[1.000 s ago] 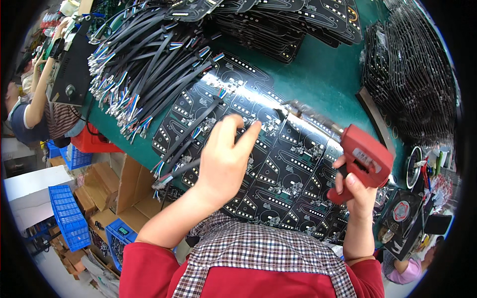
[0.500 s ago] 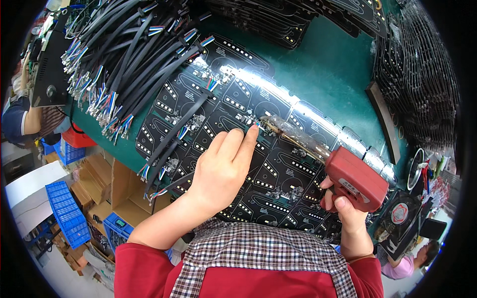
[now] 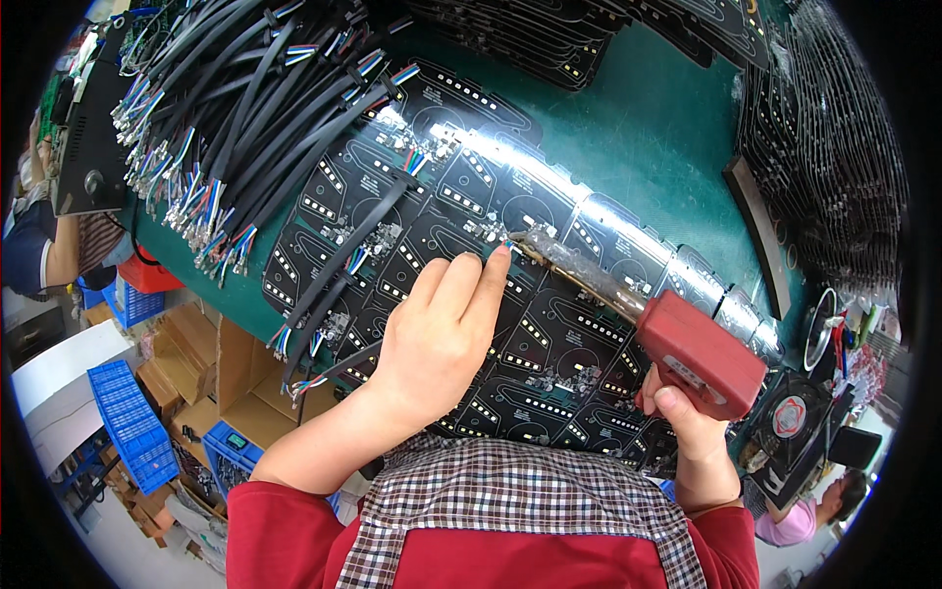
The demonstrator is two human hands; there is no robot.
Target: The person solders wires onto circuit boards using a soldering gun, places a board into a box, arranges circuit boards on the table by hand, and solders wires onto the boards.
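Observation:
My left hand [image 3: 442,329] pinches a black flat cable [image 3: 355,361] that runs beneath it, its coloured wire ends just showing at the fingertips. Those ends rest on a panel of black circuit boards [image 3: 535,339] dotted with small pale components. Gripped in my right hand [image 3: 692,422] is a red soldering gun [image 3: 699,351]. Its long metal tip reaches left to the wires, right beside my left fingertips; whether it touches them is hard to tell. Another black cable [image 3: 365,231] lies across the boards left of my hand.
A heap of black cables [image 3: 245,108] with stripped ends covers the far left. Stacked boards stand at the back [image 3: 530,39] and far right [image 3: 824,147]. A dark curved bar [image 3: 758,236] lies on the green mat [image 3: 657,137]. Blue crates [image 3: 132,422] and cardboard boxes [image 3: 250,368] sit lower left.
The soldering gun's tip has shifted slightly left and down toward my left fingertips. A right finger has moved down on the handle. My left hand stays in place.

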